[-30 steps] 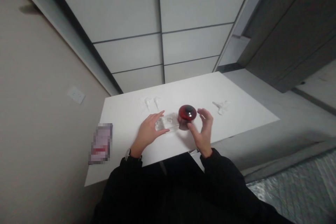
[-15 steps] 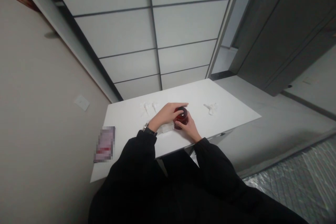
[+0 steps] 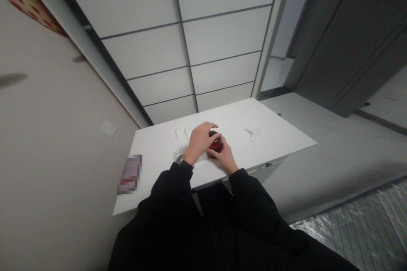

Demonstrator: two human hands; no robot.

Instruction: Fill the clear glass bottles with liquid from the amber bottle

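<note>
A dark red jar (image 3: pixel 215 147) with a dark lid (image 3: pixel 213 134) stands near the front middle of the white table (image 3: pixel 280 135). My left hand (image 3: pixel 199 139) comes over the top, its fingers curled round the lid. Lower down, the fingers and thumb of my right hand (image 3: pixel 227 157) wrap the jar's body. A whitish packet (image 3: pixel 201 156) lies beside the jar, partly covered by my left hand and wrist.
A crumpled white tissue-like piece (image 3: pixel 255 134) lies right of the jar. Small white pieces (image 3: pixel 186 131) lie behind my left hand. A blurred-out flat item (image 3: pixel 131 173) rests at the table's left edge. White panelled doors (image 3: pixel 222 29) rise behind the table.
My left hand has turned on the lid, its fingers now more bent over it. My right hand still holds the jar's body. The view has shifted slightly.
</note>
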